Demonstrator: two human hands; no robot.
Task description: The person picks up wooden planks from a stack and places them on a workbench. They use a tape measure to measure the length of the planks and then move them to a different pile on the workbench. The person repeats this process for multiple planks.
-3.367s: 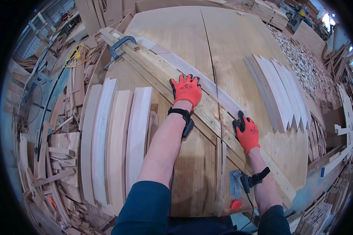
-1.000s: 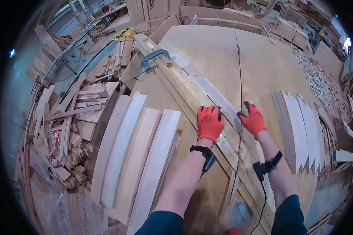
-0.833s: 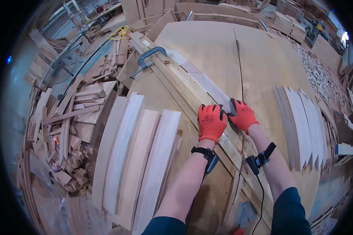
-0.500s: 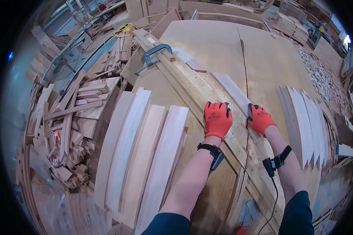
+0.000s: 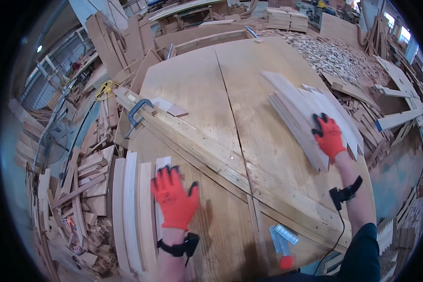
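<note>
My left hand (image 5: 175, 199), in a red glove with black fingertips, is spread open above the right edge of a row of long pale wooden boards (image 5: 132, 207). My right hand (image 5: 329, 137), gloved alike, is closed over a pale wooden board (image 5: 286, 89) lying slantwise on a stack of similar boards (image 5: 293, 129). The far end of that board is blurred and reaches past the stack. Between my hands a long timber beam (image 5: 197, 145) crosses the worktable diagonally. A blue-grey C-clamp (image 5: 138, 113) grips its far left end.
A short pale offcut (image 5: 171, 107) lies beside the clamp. Near the front of the worktable (image 5: 207, 70) are metallic strips (image 5: 283, 235) and a red object (image 5: 285, 262). Scrap wood (image 5: 87, 230) heaps up at left; wood pieces (image 5: 324, 56) cover the floor at back right.
The board by the beam has moved right onto the stack with my right hand. My left hand has left the beam, moved left and spread its fingers. The view has turned.
</note>
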